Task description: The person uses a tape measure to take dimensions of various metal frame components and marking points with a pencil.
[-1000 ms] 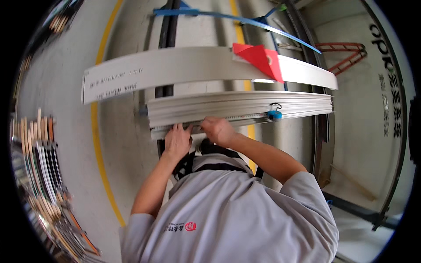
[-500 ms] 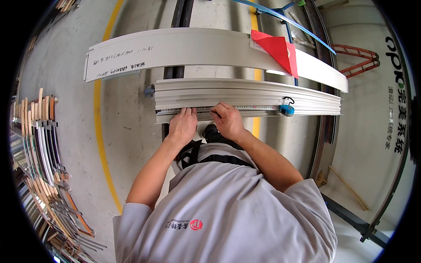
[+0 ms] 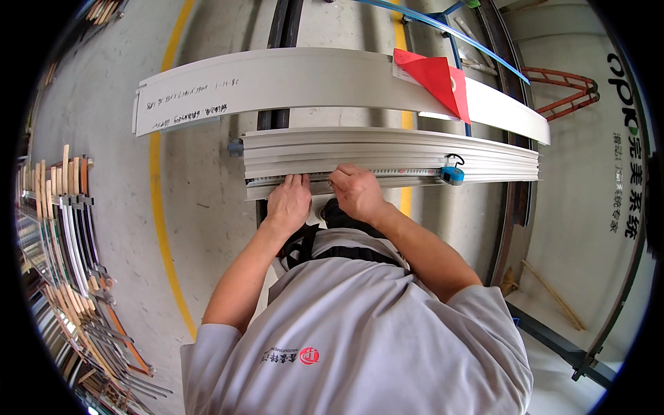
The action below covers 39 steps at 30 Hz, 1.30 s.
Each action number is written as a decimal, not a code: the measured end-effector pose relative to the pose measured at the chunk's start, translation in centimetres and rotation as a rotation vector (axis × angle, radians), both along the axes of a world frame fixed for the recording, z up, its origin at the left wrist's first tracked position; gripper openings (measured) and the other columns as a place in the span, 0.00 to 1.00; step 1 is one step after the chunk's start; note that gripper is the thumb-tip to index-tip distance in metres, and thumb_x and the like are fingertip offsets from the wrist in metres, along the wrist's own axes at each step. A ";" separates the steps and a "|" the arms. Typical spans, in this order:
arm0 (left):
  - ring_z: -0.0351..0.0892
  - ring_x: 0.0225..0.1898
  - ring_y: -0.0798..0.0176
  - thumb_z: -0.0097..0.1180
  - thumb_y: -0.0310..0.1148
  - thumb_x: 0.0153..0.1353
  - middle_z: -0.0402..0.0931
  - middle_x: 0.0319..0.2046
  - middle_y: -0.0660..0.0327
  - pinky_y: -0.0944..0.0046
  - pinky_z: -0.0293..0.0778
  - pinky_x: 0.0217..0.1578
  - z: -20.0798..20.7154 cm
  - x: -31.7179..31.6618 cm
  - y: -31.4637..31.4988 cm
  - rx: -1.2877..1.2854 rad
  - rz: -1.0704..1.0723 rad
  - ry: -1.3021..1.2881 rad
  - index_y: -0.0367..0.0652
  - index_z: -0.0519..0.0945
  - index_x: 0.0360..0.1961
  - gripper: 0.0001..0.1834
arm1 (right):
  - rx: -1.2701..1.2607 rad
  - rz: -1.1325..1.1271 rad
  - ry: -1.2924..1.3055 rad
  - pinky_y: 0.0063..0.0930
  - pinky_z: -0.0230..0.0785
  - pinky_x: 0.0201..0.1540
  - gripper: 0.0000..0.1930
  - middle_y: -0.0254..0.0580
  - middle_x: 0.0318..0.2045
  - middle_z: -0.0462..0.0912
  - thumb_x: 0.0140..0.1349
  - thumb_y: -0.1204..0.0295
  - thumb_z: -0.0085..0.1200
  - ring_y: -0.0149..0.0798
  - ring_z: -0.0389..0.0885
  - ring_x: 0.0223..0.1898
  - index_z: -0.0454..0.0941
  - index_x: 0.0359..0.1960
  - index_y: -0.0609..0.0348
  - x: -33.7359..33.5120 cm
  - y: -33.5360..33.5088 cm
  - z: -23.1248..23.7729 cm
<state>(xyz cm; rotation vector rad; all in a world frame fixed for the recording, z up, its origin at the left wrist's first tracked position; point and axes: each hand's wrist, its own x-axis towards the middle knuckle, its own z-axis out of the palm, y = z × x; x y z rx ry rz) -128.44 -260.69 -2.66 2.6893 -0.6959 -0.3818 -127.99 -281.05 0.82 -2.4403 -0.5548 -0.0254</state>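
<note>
Measuring a stack of pale strips with a tape

The tape [image 3: 387,173] lies along the near edge of the strips [image 3: 387,149], its blue case [image 3: 452,176] at the right. The left hand [image 3: 289,200] and right hand [image 3: 356,194] press it flat, fingers spread; it reads best kept taut and flush with the edge.

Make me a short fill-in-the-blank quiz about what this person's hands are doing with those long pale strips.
1. Both hands rest on a tape measure stretched along the stack of pale profiles; its case is coloured ____.
2. The triangle of sheet lying on the far board is ____.
3. The painted floor line is ____.
4. The hand nearer the case is the ____ hand.

Missing words: blue; red; yellow; right
</note>
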 end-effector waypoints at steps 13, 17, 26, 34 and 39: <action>0.77 0.52 0.45 0.60 0.31 0.54 0.76 0.46 0.49 0.47 0.81 0.45 0.4 0.2 -0.4 -0.051 0.057 0.087 0.36 0.75 0.49 0.21 | -0.178 0.269 -0.024 0.48 0.78 0.37 0.06 0.47 0.29 0.80 0.55 0.67 0.55 0.55 0.83 0.33 0.80 0.29 0.55 1.3 0.9 0.7; 0.77 0.51 0.45 0.61 0.31 0.54 0.77 0.45 0.49 0.46 0.81 0.44 0.4 0.3 -0.8 -0.071 0.027 0.058 0.36 0.75 0.48 0.20 | -0.257 0.287 0.173 0.50 0.78 0.38 0.12 0.52 0.27 0.82 0.60 0.64 0.57 0.56 0.84 0.33 0.82 0.26 0.59 2.3 0.6 2.3; 0.78 0.47 0.41 0.59 0.27 0.52 0.78 0.39 0.47 0.43 0.78 0.45 0.1 0.1 -0.7 -0.172 0.051 -0.041 0.37 0.78 0.46 0.18 | 0.373 -0.265 0.554 0.42 0.75 0.27 0.16 0.55 0.19 0.80 0.63 0.65 0.57 0.46 0.83 0.22 0.80 0.27 0.69 1.9 1.8 -0.8; 0.78 0.47 0.41 0.63 0.30 0.53 0.79 0.41 0.49 0.44 0.78 0.46 -0.1 -0.1 -0.7 -0.170 0.079 0.011 0.39 0.79 0.44 0.16 | 1.379 -0.504 1.456 0.34 0.79 0.28 0.11 0.50 0.27 0.85 0.70 0.73 0.47 0.43 0.86 0.26 0.79 0.41 0.69 1.2 0.8 -0.3; 0.77 0.54 0.44 0.62 0.37 0.57 0.76 0.47 0.49 0.47 0.80 0.47 0.1 -0.1 -0.3 -0.170 0.098 0.043 0.36 0.77 0.49 0.22 | 1.658 -0.173 1.420 0.33 0.80 0.53 0.12 0.51 0.47 0.85 0.72 0.80 0.44 0.45 0.86 0.50 0.77 0.51 0.69 -0.5 0.0 -1.3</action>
